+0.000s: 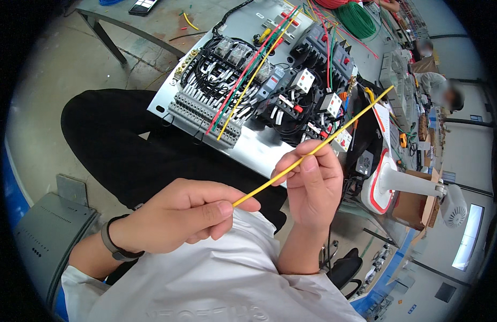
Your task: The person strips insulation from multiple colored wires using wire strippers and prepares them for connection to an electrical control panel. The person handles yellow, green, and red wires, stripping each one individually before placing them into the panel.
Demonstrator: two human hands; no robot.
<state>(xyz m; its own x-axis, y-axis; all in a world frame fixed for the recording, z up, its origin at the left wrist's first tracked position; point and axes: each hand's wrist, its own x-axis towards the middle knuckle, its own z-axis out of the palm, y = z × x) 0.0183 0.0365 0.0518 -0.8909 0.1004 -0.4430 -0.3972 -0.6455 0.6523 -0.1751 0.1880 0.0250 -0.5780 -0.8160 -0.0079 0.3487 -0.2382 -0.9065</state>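
Observation:
A straight length of yellow wire (361, 114) runs slantwise between my two hands. My left hand (192, 214), with a dark band on its wrist, pinches the lower end between thumb and forefinger. Farther up, the thumb and fingers of my right hand (313, 180) close round the same wire, and its free end sticks out to the upper right. Beyond my hands lies a metal mounting plate (248, 150) carrying relays, breakers and a grey terminal strip (203, 115). Red, green and yellow wires (248, 75) lie loose across it.
A green wire coil (355, 20) and a red one sit on the far bench. A white desk lamp or fan-like device (382, 182) stands at right, near a cardboard box (412, 206). At lower left is a grey metal panel (50, 236). Other people (441, 88) are at far right.

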